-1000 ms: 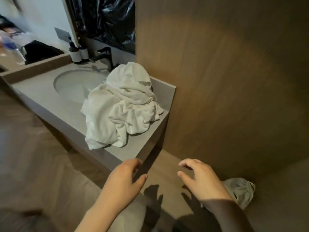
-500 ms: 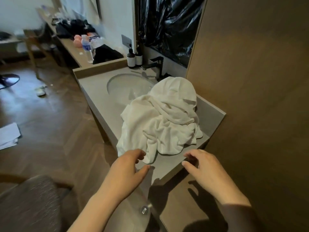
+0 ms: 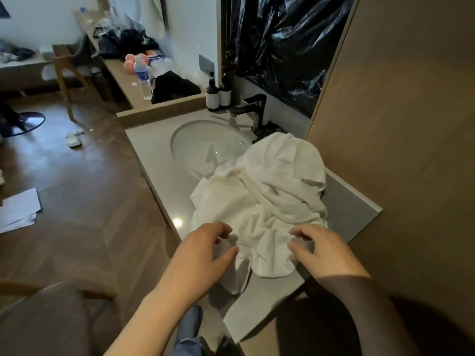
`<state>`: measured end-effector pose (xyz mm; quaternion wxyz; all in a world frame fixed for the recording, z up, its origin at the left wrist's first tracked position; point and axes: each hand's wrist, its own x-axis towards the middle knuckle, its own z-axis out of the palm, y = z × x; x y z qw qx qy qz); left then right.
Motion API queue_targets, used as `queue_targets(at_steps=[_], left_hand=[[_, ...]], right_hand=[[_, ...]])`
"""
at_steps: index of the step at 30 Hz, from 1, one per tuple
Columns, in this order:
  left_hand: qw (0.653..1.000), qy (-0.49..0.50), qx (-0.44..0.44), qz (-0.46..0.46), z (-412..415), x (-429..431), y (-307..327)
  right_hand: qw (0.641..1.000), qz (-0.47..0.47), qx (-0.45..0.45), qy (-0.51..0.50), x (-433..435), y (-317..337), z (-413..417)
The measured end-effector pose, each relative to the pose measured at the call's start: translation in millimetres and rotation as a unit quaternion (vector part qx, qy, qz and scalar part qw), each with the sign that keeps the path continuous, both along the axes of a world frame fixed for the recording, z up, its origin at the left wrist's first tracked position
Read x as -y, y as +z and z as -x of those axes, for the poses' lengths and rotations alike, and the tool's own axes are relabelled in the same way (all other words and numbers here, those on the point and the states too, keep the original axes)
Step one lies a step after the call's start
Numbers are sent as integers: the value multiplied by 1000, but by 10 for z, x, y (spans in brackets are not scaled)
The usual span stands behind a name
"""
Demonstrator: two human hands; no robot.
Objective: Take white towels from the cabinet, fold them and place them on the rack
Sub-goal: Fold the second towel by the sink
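Left grip point(image 3: 205, 250), right grip point(image 3: 322, 250), both reaching forward, fingers point(image 3: 221, 228) loosely curled

Crumpled white terry towels point(image 3: 259, 201) heaped on grey stone counter point(image 3: 154, 160) mid-frame, next to round sink point(image 3: 205, 147). Left hand point(image 3: 203, 253) and right hand point(image 3: 323, 253) curled at the pile's lower edge.

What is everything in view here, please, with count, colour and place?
towels: one crumpled pile, white, on the countertop right of the basin
basin: one, pale, sunk in the countertop
faucet: one, black, behind the basin
pump bottles: two, dark, left of the faucet
water bottle: one, clear, on the wooden desk
papers: a few, white, on the floor
hands: two, bare, left hand and right hand over the towels' near edge
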<state>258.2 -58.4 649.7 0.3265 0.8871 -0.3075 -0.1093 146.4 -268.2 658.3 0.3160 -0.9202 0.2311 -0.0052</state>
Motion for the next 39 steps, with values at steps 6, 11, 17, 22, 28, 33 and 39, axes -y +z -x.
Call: queue_targets(at_steps=[6, 11, 17, 22, 28, 33, 39], left_hand=[[997, -72, 8, 16, -790, 441, 100], [988, -149, -5, 29, -1351, 780, 151], [969, -244, -34, 32, -1810, 1091, 113], [954, -295, -43, 37, -1979, 1253, 62], [944, -323, -54, 36, -1956, 1319, -55], [944, -325, -30, 35, -1934, 1329, -94], [950, -309, -26, 28, -1914, 1347, -112]], right_hand=[[993, 12, 10, -115, 108, 4, -489], [979, 11, 11, -203, 129, 42, -750], [952, -3, 59, -301, 28, 94, -911], [918, 2, 122, -376, -75, 80, -1034], [918, 50, 78, -386, -36, -24, -1019], [930, 35, 77, -357, 21, -132, -1017], [931, 62, 92, -347, 46, -234, -1057]])
